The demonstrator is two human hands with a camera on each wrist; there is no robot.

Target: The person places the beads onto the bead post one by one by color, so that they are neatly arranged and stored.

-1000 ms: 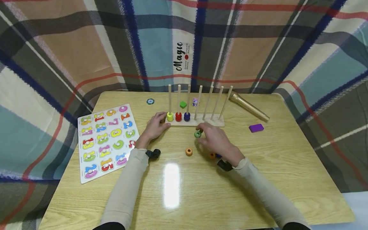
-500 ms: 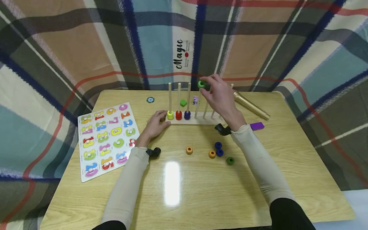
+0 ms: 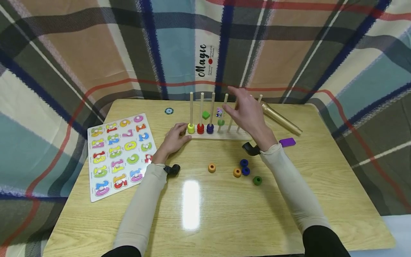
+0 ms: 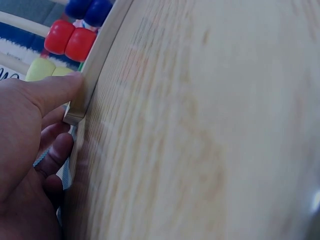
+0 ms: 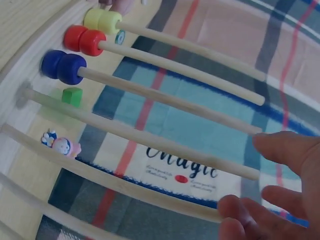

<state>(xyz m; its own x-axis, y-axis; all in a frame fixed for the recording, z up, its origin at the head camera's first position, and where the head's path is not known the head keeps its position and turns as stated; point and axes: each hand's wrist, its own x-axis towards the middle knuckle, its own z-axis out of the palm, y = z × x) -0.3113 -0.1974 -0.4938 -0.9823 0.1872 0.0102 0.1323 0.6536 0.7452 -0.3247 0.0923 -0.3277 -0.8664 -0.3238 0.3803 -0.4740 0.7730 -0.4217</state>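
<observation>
A wooden base [image 3: 224, 135] carries a row of upright pegs. The first three pegs hold a yellow ring [image 3: 191, 128], a red ring [image 3: 200, 128] and a blue ring [image 3: 210, 128]. A green ring [image 3: 221, 122] is on the fourth peg, partway down. My right hand [image 3: 236, 103] hovers open over the peg tops and holds nothing; its fingertips [image 5: 285, 145] show beside the pegs. My left hand [image 3: 174, 137] holds the base's left end [image 4: 80, 110], thumb [image 4: 50, 92] on its front, fingers curled round the end.
Loose rings lie in front of the base: an orange one [image 3: 211, 167], another orange [image 3: 237, 172], two blue [image 3: 244, 166], one green [image 3: 257, 180]. A number puzzle board [image 3: 120, 150] lies left. A gold cylinder [image 3: 280, 119] and a purple block [image 3: 287, 142] lie right. A green cube [image 3: 206, 115] sits behind the pegs.
My right hand picked a green ring off the table, lifted it to the fourth peg's top and let go; the ring now slides down that peg. The left hand stayed put.
</observation>
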